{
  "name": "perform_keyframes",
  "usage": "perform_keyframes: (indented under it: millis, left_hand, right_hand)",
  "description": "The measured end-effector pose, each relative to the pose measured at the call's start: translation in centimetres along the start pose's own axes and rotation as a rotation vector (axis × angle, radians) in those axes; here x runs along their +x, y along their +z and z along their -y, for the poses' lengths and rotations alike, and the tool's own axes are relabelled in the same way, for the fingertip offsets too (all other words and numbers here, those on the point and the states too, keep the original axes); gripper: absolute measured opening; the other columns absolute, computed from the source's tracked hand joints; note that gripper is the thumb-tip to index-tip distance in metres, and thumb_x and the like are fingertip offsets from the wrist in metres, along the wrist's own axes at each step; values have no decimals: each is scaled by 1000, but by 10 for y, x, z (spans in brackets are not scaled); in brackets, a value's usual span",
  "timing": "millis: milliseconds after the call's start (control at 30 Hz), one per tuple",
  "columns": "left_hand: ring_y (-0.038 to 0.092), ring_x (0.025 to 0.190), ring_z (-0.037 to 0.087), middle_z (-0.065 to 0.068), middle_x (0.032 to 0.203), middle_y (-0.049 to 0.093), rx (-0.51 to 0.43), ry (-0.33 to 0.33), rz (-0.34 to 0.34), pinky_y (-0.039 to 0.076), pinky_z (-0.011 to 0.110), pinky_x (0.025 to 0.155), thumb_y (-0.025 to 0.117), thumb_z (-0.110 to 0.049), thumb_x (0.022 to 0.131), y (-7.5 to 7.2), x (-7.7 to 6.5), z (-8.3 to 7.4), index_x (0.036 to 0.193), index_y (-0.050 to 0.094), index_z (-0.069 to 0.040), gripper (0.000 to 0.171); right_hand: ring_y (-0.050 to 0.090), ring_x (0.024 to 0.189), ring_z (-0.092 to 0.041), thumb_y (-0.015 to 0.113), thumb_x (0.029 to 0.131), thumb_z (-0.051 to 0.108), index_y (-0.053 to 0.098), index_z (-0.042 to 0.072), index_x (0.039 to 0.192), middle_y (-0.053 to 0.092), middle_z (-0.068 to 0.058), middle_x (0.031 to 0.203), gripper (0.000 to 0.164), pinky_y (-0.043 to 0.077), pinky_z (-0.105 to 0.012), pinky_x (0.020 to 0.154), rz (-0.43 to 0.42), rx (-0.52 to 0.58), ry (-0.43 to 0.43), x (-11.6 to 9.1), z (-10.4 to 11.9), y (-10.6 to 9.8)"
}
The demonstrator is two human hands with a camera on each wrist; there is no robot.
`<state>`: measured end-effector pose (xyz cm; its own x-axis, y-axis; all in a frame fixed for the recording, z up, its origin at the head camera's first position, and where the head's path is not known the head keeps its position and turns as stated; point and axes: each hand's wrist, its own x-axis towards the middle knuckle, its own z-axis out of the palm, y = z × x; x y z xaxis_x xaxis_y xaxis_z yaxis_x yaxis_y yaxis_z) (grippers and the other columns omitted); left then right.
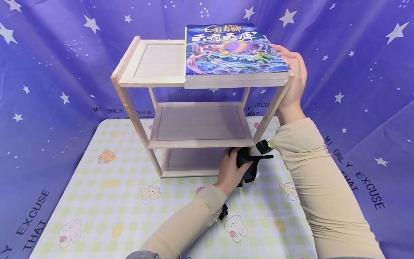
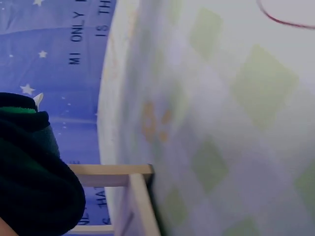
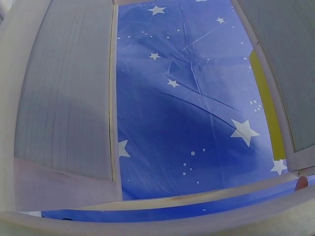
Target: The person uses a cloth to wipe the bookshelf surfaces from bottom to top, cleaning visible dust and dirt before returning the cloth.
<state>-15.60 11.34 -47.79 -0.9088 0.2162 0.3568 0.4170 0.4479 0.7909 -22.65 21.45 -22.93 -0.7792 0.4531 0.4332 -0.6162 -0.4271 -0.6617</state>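
Observation:
A wooden three-tier shelf (image 1: 200, 144) stands upright on the table. A thick book (image 1: 233, 54) with a blue fantasy cover lies flat on the right part of its top tier, jutting past the front edge. My right hand (image 1: 293, 77) grips the shelf's upper right end beside the book; part of the hand is hidden behind the frame. Low by the right front leg, my left hand (image 1: 231, 171) holds a black fabric item (image 1: 250, 171) with a strap-like piece. In the left wrist view that black item (image 2: 37, 177) looks soft and folded; its exact kind is unclear.
The table (image 1: 90, 201) wears a green-and-white checked cloth with cartoon prints. Purple star-patterned curtains (image 1: 58, 64) hang behind and at both sides. Black wrist-camera pieces sit by the right sleeve (image 1: 297, 144) and the left sleeve (image 1: 194, 216).

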Motion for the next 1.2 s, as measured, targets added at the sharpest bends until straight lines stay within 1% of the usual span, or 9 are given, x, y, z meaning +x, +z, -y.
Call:
perform_keyframes:
  millis: [167,333,433,500,667,800,933,1067,1200]
  left_hand:
    - [58,120,31,15,139,49,-33,-18,-36,50,43,98,72,-36,90,-3,5,-12,142,49,-17,60]
    - [57,121,30,16,135,53,-49,-147,-49,49,43,98,73,-45,86,-4,11,-27,140,49,-16,66]
    - [57,118,30,15,130,56,2,-224,-34,49,40,96,71,-52,86,0,15,-32,135,51,-13,66]
    - [58,116,29,12,126,60,58,-230,-25,49,39,95,69,-53,86,4,19,-35,129,56,-13,60]
    - [64,106,24,3,110,68,167,-158,-51,53,37,84,68,-46,86,11,29,-37,111,65,-16,39]
    - [68,97,23,3,102,71,243,-94,-66,55,38,69,66,-46,87,13,32,-33,103,68,-17,33]
    - [71,88,23,4,94,73,293,-17,-38,55,36,65,63,-47,89,12,35,-27,94,69,-18,31]
    - [71,89,21,3,97,73,255,33,52,56,33,71,64,-44,90,7,40,-19,100,69,-18,28]
    - [66,103,17,4,110,68,149,97,221,53,27,88,68,-37,91,-3,49,-13,115,64,-14,34]
  right_hand:
    - [60,118,-31,33,97,-3,63,-2,85,69,-19,111,32,50,-26,92,-6,-12,3,0,0,0]
    - [60,118,-32,34,96,-4,62,-3,85,69,-19,110,31,51,-26,92,-8,1,6,-1,-1,0]
    - [60,118,-32,34,96,-3,63,-3,85,69,-19,111,30,51,-26,91,-8,-5,7,-1,-1,-1]
    - [60,118,-31,35,96,-3,63,-2,85,69,-19,111,30,51,-26,91,-12,-11,9,-1,0,-2]
    - [60,118,-31,34,97,-2,63,-2,86,69,-19,113,30,50,-26,92,-10,-24,7,-2,1,-4]
    - [60,118,-31,34,97,-2,63,-2,87,68,-18,113,30,50,-26,93,7,-33,4,-2,1,-4]
    - [60,118,-31,35,97,-2,63,-2,87,69,-18,113,30,50,-26,93,1,-29,4,-1,1,-2]
    - [61,117,-30,35,97,-1,63,-1,87,69,-18,113,30,50,-25,92,-5,-36,10,-1,1,-1]
    - [61,117,-31,34,97,-2,62,-2,86,69,-19,112,30,51,-26,91,-8,-7,11,0,1,-1]
